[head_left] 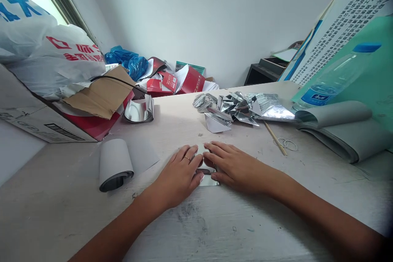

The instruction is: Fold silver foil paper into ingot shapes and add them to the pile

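Both my hands lie flat on a small piece of silver foil paper [208, 177] on the white table [215, 221]. My left hand [179, 174], a ring on one finger, has its fingers stretched out and pressed on the paper's left side. On the paper's right side rests my right hand [230, 163], fingers also extended. Most of the paper is hidden under them.
A pile of folded silver foil shapes [239, 108] lies beyond my hands. Curled grey sheets sit at left [115, 163] and right [340, 125]. A thin wooden stick [274, 137], rubber bands [287, 144], a water bottle [334, 77], a cardboard box [46, 118] with bags and a foil roll [138, 110] surround them.
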A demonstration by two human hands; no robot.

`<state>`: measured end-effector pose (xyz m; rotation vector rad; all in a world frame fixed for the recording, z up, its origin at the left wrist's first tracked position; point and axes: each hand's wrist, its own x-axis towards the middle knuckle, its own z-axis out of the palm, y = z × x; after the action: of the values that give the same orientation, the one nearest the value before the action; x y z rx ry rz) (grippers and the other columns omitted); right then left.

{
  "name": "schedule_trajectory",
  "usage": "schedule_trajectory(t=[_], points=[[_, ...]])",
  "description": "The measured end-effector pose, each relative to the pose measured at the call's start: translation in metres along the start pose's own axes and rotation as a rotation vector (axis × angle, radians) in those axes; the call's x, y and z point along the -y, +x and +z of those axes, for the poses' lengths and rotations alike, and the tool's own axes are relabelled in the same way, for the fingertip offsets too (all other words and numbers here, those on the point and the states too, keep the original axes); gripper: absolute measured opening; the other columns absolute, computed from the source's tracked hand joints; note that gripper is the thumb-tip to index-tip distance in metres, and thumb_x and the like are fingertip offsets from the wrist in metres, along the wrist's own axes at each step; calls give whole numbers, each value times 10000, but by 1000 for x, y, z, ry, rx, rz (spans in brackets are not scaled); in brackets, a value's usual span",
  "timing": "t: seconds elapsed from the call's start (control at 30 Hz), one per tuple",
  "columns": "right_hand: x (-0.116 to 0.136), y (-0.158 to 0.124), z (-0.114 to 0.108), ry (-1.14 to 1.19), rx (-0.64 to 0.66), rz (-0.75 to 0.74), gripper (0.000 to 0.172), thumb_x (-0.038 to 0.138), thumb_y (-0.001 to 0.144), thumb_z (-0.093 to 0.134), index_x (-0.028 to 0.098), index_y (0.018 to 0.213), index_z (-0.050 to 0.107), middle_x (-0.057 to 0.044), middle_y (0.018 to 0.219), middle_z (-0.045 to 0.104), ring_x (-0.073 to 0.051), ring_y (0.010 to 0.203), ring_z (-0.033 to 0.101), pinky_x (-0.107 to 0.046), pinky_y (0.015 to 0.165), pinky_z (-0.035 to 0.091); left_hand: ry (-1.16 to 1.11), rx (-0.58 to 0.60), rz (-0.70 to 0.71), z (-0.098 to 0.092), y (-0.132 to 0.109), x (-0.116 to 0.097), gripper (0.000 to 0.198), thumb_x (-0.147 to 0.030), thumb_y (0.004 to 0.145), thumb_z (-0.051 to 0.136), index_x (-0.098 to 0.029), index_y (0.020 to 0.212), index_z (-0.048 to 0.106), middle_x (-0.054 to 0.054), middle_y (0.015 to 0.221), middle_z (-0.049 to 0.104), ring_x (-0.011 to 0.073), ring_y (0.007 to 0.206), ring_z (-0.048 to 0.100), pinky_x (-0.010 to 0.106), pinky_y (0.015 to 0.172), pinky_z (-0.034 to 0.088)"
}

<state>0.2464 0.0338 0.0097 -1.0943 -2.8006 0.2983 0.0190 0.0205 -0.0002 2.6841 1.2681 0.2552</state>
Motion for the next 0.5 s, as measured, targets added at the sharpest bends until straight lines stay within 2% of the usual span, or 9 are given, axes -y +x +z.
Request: schedule_trajectory(t=[0.5], points=[[0,0,-1,-15,10,1,502,435,969,490,190,1407,482,-139,1537,375,-293,1448,328,-506,1170,352,3,11,-2,-1,0,-1,275,-326,978,517,-215,1229,518,97,1518,405,308,1421,323,526,1128,380]])
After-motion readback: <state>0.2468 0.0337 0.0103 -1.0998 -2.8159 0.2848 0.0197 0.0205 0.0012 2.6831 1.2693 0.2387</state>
